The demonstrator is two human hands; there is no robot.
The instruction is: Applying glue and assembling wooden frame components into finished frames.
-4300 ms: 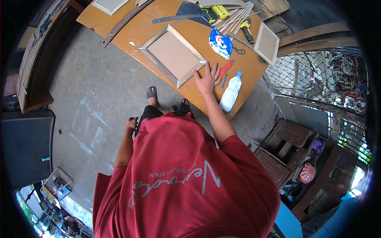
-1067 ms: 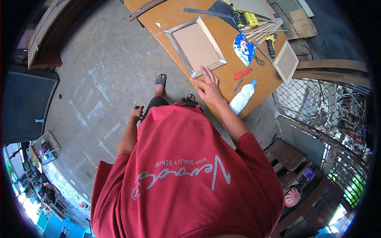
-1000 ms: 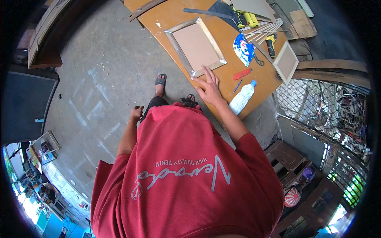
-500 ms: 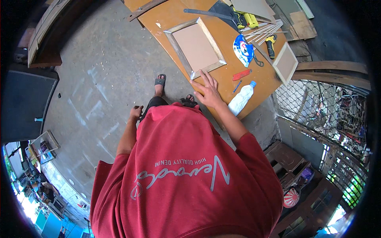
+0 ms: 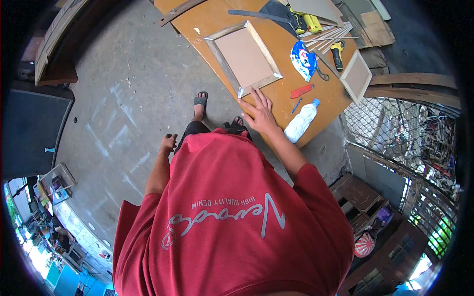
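Observation:
My right hand point(image 5: 259, 111) rests on the edge of the orange-brown table point(image 5: 276, 96), fingers spread. Its fingertips reach the near corner of a wooden picture frame point(image 5: 266, 80) with pale corner joints and a plain brown backing point(image 5: 243, 56). Nothing is held in that hand. At my left side, above the floor, hangs my left hand point(image 5: 169, 142), small in view. Its fingers look loosely curled and I see nothing in them. Right of the frame lie a red flat tool point(image 5: 302, 91), a blue pen point(image 5: 296, 105) and a white bottle with a blue cap point(image 5: 301, 123).
Farther along the table are a blue-and-white packet point(image 5: 303, 60), thin wooden sticks point(image 5: 332, 38), yellow-black power tools point(image 5: 312, 23) and a dark flat bar point(image 5: 259, 17). A smaller frame point(image 5: 356, 77) leans at the right edge. Wire mesh point(image 5: 382, 121) stands beyond it.
The view has shifted very slightly. Both hands keep the same places, and the frame and tools have not visibly moved.

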